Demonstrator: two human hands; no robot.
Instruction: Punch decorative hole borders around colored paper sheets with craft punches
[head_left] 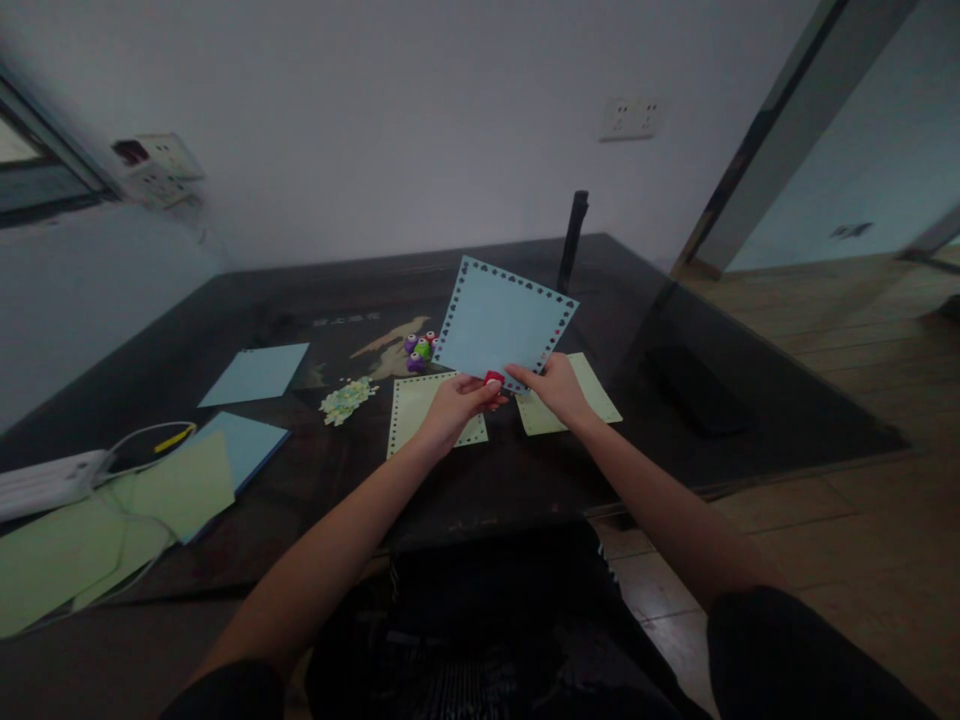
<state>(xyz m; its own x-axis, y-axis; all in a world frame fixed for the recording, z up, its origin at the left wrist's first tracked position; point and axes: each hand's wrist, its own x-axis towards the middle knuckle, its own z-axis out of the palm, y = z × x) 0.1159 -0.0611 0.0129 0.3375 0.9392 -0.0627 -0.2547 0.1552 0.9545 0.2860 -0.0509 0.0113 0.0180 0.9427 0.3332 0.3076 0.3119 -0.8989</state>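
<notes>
A light-blue sheet of paper (499, 320) is held up tilted over the table, with small cut-out shapes along its top, left and right edges. My right hand (559, 388) pinches its lower right corner between thumb and fingers. At the bottom edge, my left hand (457, 405) is closed around a small red craft punch (494, 378). Under my hands lie a pale-yellow sheet (405, 412) with a punched border and another yellow sheet (600, 395), partly covered by my right hand. Beyond my left hand sits a cluster of purple, green and red punches (421, 350).
Paper cut-outs (347, 400) form a pile left of the yellow sheet. Further left are a blue sheet (255, 374), stacked blue paper (251, 450), yellow paper (180, 490) and a white power strip (52, 480) with cables. A black flat object (697, 390) lies right; a black post (574, 240) stands behind.
</notes>
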